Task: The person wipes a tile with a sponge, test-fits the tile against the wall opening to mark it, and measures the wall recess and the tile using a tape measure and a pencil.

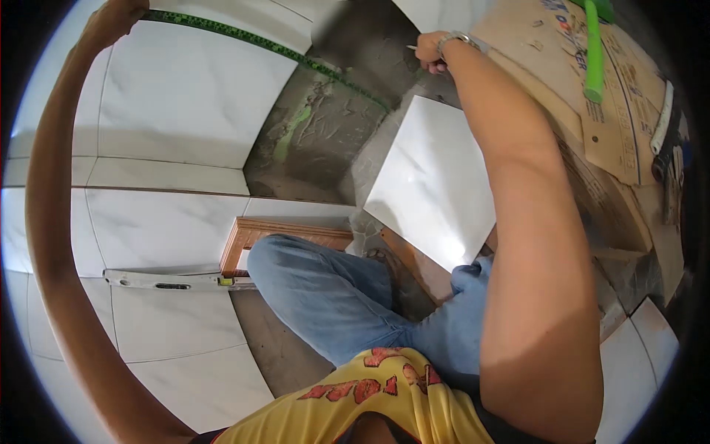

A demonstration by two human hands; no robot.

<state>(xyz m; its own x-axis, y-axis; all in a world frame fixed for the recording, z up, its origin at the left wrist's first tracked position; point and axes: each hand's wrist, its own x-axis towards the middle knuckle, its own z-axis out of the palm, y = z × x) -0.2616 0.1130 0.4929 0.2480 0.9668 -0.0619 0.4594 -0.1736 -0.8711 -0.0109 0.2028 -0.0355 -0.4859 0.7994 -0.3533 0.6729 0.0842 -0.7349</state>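
Observation:
At the upper left, my left hand is closed on the end of a green tape measure. The tape slants down to the right, over white marbled wall tiles and across a bare grey cement patch; its far end lies near the patch's right edge. My right hand, wearing a wrist band, is closed by the corner right of the patch. A thin pale tip, like a pencil's, sticks out from its fingers. Below that hand, a loose white tile leans close to my knees.
A spirit level lies at left beside a wooden frame. On the right, cardboard covers a wooden box, with a green-handled tool on top. More tools sit at the far right edge.

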